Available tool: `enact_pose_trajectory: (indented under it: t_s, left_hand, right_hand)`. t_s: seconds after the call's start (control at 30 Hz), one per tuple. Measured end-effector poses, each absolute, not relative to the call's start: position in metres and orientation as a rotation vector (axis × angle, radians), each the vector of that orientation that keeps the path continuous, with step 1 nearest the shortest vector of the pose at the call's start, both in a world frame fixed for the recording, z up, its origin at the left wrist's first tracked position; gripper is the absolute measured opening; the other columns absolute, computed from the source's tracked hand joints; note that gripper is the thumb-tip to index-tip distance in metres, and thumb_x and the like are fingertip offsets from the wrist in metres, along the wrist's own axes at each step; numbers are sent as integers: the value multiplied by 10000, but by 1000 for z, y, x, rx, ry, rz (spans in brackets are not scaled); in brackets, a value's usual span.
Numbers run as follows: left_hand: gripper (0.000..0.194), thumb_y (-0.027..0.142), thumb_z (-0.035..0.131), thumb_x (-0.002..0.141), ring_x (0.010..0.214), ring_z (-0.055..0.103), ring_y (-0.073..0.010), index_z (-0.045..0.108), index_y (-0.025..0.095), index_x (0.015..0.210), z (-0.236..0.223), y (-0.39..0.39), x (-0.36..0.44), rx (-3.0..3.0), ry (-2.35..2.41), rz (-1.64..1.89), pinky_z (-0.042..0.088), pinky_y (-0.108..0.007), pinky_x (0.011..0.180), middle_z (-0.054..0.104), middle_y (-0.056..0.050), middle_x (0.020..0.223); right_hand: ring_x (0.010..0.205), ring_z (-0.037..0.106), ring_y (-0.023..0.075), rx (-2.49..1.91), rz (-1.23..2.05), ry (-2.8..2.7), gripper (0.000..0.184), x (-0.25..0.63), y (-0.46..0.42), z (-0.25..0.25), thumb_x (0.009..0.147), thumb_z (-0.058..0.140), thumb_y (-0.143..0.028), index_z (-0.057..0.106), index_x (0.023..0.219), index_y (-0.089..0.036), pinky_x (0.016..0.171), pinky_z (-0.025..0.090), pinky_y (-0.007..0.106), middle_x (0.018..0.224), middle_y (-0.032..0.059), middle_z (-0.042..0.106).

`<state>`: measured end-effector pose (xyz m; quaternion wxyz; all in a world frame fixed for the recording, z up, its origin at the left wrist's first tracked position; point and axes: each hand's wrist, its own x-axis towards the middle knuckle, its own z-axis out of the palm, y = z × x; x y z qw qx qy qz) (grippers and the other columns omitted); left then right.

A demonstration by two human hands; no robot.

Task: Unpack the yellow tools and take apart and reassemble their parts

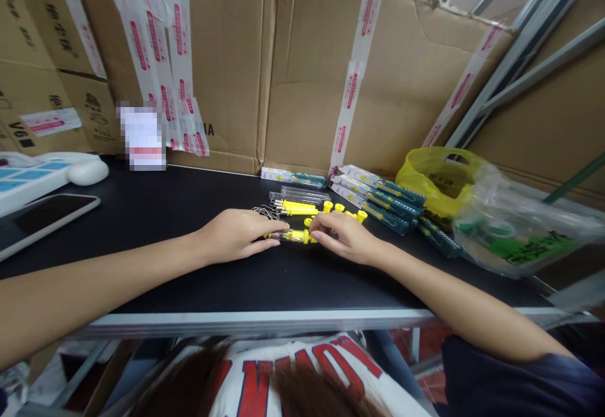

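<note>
My left hand (239,231) is closed with thumb and fingers on the left end of a slim yellow tool (295,235) with metal wire along it. The fingers of my right hand (347,235) pinch the flared yellow right end. The tool lies level between them, low over the black table. Just behind it are bent metal wires (265,213), partly hidden by my left hand, and several yellow tube-shaped parts (299,208). Small yellow flared caps (362,216) lie behind my right hand, some of them covered by it. Clear plastic tubes (302,195) rest farther back.
Packaged items in printed boxes (378,198) are piled at the back right, with one box (293,177) by the cardboard wall. A yellow bag (425,181) and a clear bag (520,234) stand right. A phone (51,213) lies left, near a white mouse-shaped object (88,170).
</note>
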<state>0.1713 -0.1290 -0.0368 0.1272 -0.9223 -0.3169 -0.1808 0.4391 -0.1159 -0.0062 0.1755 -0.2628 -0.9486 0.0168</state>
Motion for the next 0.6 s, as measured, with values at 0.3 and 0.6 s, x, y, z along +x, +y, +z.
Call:
enact_pose_trajectory:
  t_s: [0.3, 0.6]
  left_hand:
    - [351, 397, 446, 953, 943, 674, -187, 571, 258, 1249, -37, -130, 171, -2682, -928, -528, 496, -281, 790, 710, -13, 1073]
    - [355, 397, 445, 953, 943, 673, -185, 571, 254, 1252, -37, -129, 172, -2689, -923, -536, 495, -274, 789, 710, -19, 1071]
  right_hand:
    - [670, 543, 146, -820, 34, -2672, 195, 438, -115, -8, 953, 421, -297, 569, 939, -170, 642, 380, 253, 741, 30, 609]
    - [758, 583, 171, -840, 8, -2714, 229, 439, -112, -9, 956, 416, -312, 595, 951, -169, 694, 394, 274, 817, 57, 648]
